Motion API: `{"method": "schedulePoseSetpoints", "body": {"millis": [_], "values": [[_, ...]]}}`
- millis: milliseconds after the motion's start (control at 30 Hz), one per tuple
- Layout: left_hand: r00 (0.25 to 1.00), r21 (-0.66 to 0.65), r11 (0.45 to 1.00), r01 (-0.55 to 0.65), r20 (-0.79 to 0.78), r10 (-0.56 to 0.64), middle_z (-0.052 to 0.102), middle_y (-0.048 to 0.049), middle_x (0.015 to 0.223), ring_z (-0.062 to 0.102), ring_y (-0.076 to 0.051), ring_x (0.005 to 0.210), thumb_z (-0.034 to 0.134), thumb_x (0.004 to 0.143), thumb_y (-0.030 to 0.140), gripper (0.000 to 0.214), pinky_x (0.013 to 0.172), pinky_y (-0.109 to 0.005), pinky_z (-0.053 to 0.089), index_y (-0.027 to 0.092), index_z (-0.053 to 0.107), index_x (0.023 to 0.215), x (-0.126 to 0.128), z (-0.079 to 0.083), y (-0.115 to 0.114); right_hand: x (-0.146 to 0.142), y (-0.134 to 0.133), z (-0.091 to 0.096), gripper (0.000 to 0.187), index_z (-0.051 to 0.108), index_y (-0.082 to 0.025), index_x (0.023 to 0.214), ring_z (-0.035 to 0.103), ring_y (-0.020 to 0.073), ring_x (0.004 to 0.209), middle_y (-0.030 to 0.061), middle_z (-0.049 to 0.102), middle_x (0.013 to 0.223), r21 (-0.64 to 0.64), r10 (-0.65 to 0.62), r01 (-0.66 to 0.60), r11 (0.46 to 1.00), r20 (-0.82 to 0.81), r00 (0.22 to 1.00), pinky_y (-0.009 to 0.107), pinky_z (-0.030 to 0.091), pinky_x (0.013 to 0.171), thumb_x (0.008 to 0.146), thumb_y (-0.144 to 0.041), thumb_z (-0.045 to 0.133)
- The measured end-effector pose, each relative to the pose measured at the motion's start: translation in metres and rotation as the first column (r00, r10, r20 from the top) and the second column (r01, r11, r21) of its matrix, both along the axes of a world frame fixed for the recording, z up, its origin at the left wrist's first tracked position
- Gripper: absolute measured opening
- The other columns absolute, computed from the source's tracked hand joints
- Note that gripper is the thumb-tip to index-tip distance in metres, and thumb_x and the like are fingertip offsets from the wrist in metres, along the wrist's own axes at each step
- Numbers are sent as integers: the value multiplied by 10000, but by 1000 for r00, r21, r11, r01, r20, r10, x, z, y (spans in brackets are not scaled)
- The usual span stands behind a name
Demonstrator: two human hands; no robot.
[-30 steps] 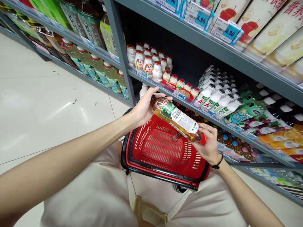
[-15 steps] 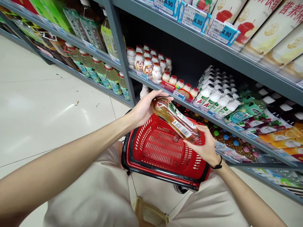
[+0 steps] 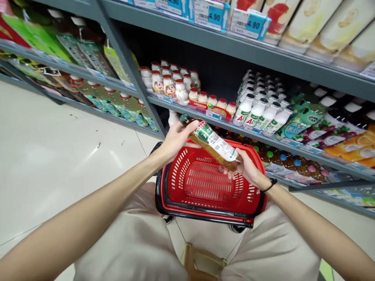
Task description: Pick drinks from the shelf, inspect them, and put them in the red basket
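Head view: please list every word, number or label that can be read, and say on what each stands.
"4.90": price tag on the upper shelf edge.
"4.90": second price tag beside it.
"AD": white bottles on the middle shelf.
Label of the amber bottle, held in both hands: too blurred to read.

Both forearms are bare, with no sleeves visible; the left hand (image 3: pixel 175 140) carries no ring or band; the right hand (image 3: pixel 246 169) has a thin black cord bracelet (image 3: pixel 268 185) around the wrist, centre right of the frame; light beige trousers (image 3: pixel 137 242) of plain fabric cover both legs across the lower centre.
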State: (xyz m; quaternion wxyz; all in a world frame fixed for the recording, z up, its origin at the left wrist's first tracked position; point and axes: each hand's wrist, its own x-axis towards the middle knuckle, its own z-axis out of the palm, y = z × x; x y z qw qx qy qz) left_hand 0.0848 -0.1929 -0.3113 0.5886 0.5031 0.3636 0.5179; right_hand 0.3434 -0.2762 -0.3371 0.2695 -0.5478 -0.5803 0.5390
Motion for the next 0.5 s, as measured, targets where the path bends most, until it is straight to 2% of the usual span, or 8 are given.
{"method": "schedulePoseSetpoints", "body": {"millis": [33,67,133,167,200,300,367,500], "values": [[998,17,1000,-25,-49,26,777,-131,1133,764,-309,1003,838,786,638,574,726,-386,670,180,692,1099,2,-2,-1,6,4,2,951,715,-130,998,727,231,656,177,776,866,-10,77,-78,997,296,952,372,588,678,1050,-635,-89],[994,41,998,-42,-99,46,782,-126,1109,767,-299,983,853,770,625,583,739,-380,667,176,699,1109,6,-6,-2,12,8,3,891,727,-146,986,774,241,782,175,788,910,-20,151,-172,985,591,792,374,601,786,1087,-563,-54],[974,116,993,-35,-219,60,787,-119,1118,762,-285,1014,883,743,583,597,852,-391,652,168,709,1136,14,-17,-5,24,10,3,541,756,-100,1054,767,359,1076,267,778,1095,-50,155,-192,980,796,585,478,565,968,1087,-498,392],[953,156,988,-10,-296,56,786,-118,1142,755,-283,1055,899,728,559,599,929,-401,630,169,714,1143,20,-25,-5,29,9,2,399,766,-75,1075,739,417,1154,307,760,1151,-86,171,-187,979,847,504,530,546,1002,1022,-415,565],[921,193,981,26,-386,52,784,-118,1166,743,-285,1101,905,722,543,588,996,-409,601,172,720,1138,26,-34,-5,32,7,0,335,775,-48,1086,719,465,1183,342,742,1180,-123,191,-173,977,866,462,571,541,1001,947,-337,677],[731,217,973,84,-677,88,786,-130,1159,735,-318,1116,927,678,516,596,1039,-427,557,184,731,1134,50,-70,5,34,-2,-5,329,798,-28,1104,733,479,1160,352,743,1174,-213,272,-185,959,870,410,576,576,958,908,-281,722],[564,130,980,154,-825,21,775,-149,1213,722,-340,1164,927,684,472,603,1053,-421,533,174,727,1168,70,-96,16,32,-7,-7,364,795,-35,1162,722,449,1208,337,739,1216,-203,280,-224,953,869,408,554,576,988,969,-312,658],[434,-1,982,189,-897,-85,804,-153,1025,759,-342,1029,911,707,358,361,919,-399,558,155,761,965,113,-145,39,31,-8,-14,322,791,-28,1171,716,457,1215,344,729,1238,-115,236,-286,951,869,436,611,568,995,962,-210,628]]}}
